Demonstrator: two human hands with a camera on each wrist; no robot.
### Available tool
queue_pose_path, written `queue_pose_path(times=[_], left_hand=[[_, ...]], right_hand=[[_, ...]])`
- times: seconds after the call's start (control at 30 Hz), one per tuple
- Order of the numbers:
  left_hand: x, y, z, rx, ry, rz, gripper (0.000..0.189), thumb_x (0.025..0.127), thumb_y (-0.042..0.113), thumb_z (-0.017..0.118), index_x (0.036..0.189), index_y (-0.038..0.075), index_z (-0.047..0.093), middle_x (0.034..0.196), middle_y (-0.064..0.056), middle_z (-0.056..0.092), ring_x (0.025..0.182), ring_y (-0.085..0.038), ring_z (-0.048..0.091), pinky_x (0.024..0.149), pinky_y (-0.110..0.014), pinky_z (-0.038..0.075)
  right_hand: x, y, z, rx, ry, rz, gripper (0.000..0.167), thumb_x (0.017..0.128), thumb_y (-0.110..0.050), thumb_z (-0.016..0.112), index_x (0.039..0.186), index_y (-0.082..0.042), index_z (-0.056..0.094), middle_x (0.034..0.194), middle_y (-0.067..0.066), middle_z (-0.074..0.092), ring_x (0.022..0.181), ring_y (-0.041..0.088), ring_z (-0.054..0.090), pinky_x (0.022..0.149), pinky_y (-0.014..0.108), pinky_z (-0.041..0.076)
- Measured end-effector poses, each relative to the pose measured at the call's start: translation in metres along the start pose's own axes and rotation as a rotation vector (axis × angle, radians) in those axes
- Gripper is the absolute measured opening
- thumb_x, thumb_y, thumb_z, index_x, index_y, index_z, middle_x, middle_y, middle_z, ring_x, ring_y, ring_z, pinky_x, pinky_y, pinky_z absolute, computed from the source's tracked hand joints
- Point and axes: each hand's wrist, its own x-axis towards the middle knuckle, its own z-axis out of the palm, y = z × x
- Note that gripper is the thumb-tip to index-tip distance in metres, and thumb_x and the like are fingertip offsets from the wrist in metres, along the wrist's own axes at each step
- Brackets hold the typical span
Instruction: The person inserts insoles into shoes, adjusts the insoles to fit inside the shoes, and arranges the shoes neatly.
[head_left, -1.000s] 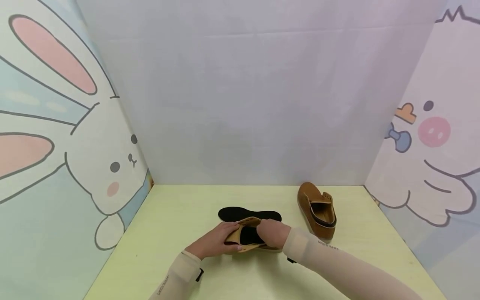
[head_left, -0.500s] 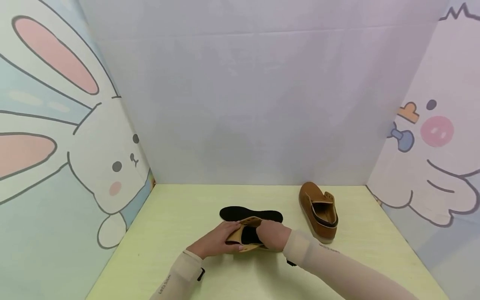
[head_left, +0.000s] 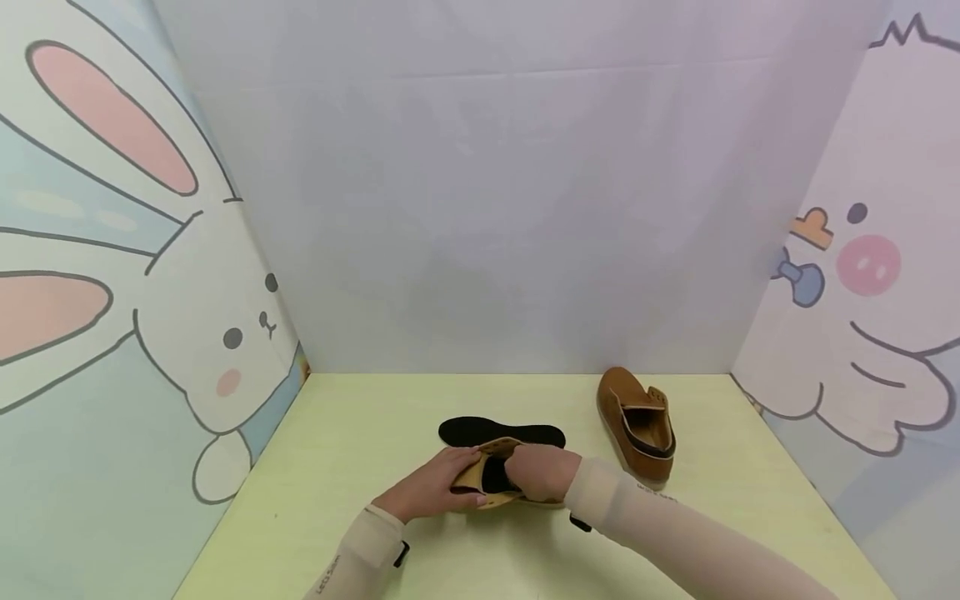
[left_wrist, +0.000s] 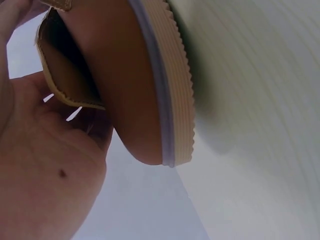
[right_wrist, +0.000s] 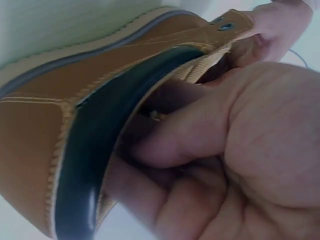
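Observation:
My left hand point(head_left: 429, 485) grips a brown lace-up shoe point(left_wrist: 115, 75) by its spread eyelet flaps, thumb on the near side and fingers on the far side. The toe points left and the ridged pale sole faces the table. A black insole point(head_left: 493, 476) shows inside the opening, under the tan tongue point(head_left: 469, 477). From the right, my right hand point(head_left: 546, 472) reaches into the shoe past its dark padded collar point(right_wrist: 100, 140). In the right wrist view the thumb and fingers go down inside; their tips are hidden, so I cannot tell whether they pinch the insole.
Another black insole point(head_left: 480, 431) lies flat just behind the shoe. To the right rests the matching brown shoe point(head_left: 633, 425), toe toward the back wall, on the pale yellow table point(head_left: 360, 417). Cartoon-printed panels point(head_left: 225, 400) stand on both sides.
My right hand has shifted slightly left, deeper into the shoe, and covers more of the black insole inside. The left hand keeps its grip in place.

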Motion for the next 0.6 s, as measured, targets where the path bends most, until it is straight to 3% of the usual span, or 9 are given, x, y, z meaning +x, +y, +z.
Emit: queue_pose_path(times=[0.17, 0.27, 0.47, 0.6], left_hand=[[0.0009, 0.0016, -0.0013, 0.014, 0.001, -0.001, 0.087, 0.094, 0.069, 0.055, 0.156, 0.010, 0.040, 0.159, -0.005, 0.037, 0.147, -0.025, 0.032, 0.115, -0.046, 0.035], [0.0012, 0.0027, -0.0019, 0.018, -0.003, -0.001, 0.087, 0.094, 0.069, 0.055, 0.156, 0.010, 0.040, 0.160, -0.005, 0.037, 0.148, -0.025, 0.032, 0.115, -0.046, 0.035], [0.0010, 0.0046, -0.0019, 0.008, -0.003, 0.006, 0.086, 0.094, 0.067, 0.057, 0.156, 0.009, 0.041, 0.159, -0.007, 0.038, 0.147, -0.027, 0.033, 0.115, -0.046, 0.035], [0.0014, 0.0043, 0.0004, 0.002, -0.013, 0.012, 0.087, 0.094, 0.068, 0.056, 0.156, 0.009, 0.040, 0.159, -0.008, 0.037, 0.147, -0.027, 0.033, 0.115, -0.046, 0.035]], right_hand=[[0.0044, -0.0004, 0.0057, 0.003, 0.053, -0.102, 0.021, 0.092, -0.008, 0.073, 0.076, -0.021, 0.070, 0.071, -0.011, 0.065, 0.061, 0.001, 0.053, 0.061, 0.019, 0.045], [0.0054, -0.0020, 0.0064, -0.039, 0.049, -0.111, 0.022, 0.092, -0.010, 0.073, 0.074, -0.020, 0.068, 0.075, -0.010, 0.067, 0.066, 0.003, 0.057, 0.065, 0.019, 0.047], [0.0065, -0.0038, 0.0021, -0.012, -0.037, -0.051, 0.025, 0.092, -0.007, 0.072, 0.071, -0.018, 0.064, 0.073, -0.009, 0.061, 0.067, 0.007, 0.053, 0.066, 0.021, 0.045], [0.0026, -0.0010, 0.0012, -0.006, -0.088, 0.053, 0.022, 0.092, -0.011, 0.072, 0.073, -0.016, 0.065, 0.070, -0.006, 0.060, 0.061, 0.009, 0.049, 0.062, 0.025, 0.045]])
